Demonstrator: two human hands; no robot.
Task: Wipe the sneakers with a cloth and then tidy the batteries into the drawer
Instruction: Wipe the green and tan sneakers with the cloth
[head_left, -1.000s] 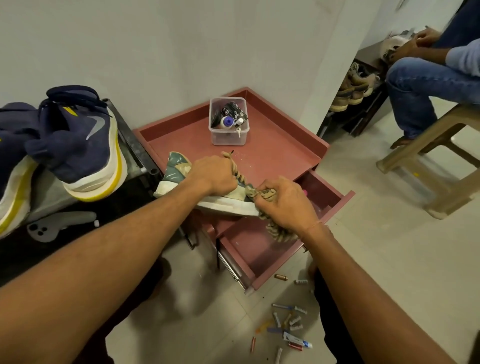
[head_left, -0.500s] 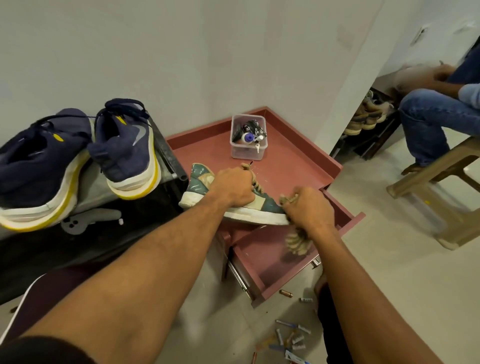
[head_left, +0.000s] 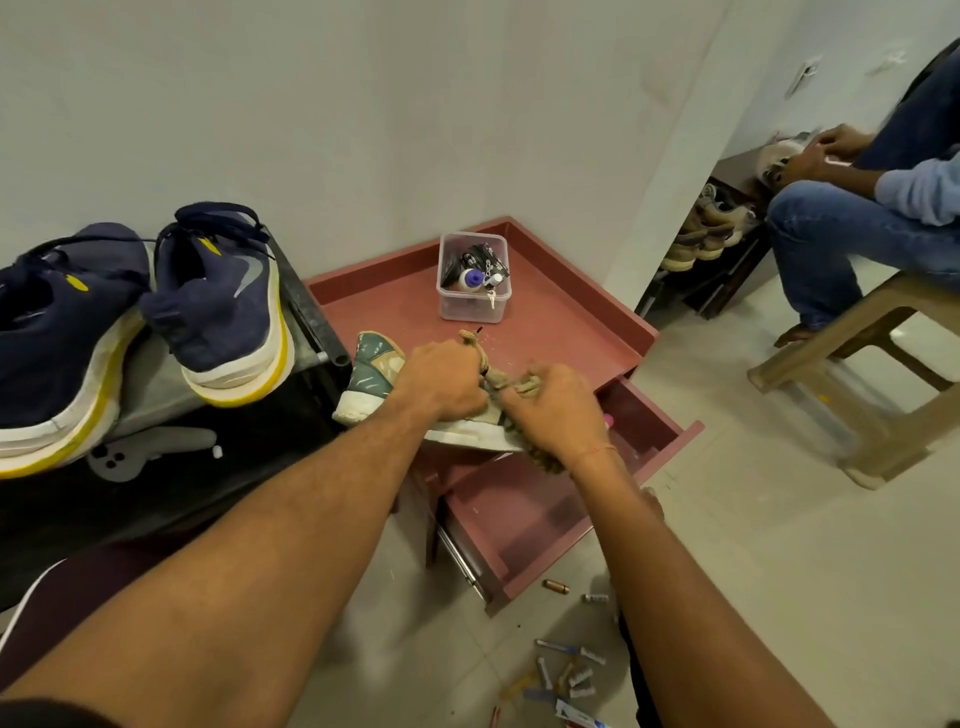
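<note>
On my feed I count one green sneaker (head_left: 372, 372), lying on its side at the front edge of the red cabinet top (head_left: 563, 325), just above the one open drawer (head_left: 511, 525). The left hand (head_left: 439, 382) grips it from above, fingers curled over the upper. The right hand (head_left: 558, 410) is closed round the single tan cloth (head_left: 525, 385), pressing it against the sneaker's front end; a bunch of the cloth hangs out below the wrist.

Two navy sneakers (head_left: 223, 306) with yellow-edged soles stand heel-out on the dark shelf to the left. One clear plastic box (head_left: 471, 307) of small items sits near the back of the cabinet top.

The batteries (head_left: 556, 587) are on the floor, outside the drawer: I count two lying singly by its front corner and a loose cluster nearer me, too small and mixed to number surely.

One other person (head_left: 852, 234) sits on a beige stool (head_left: 860, 364) at the right.
</note>
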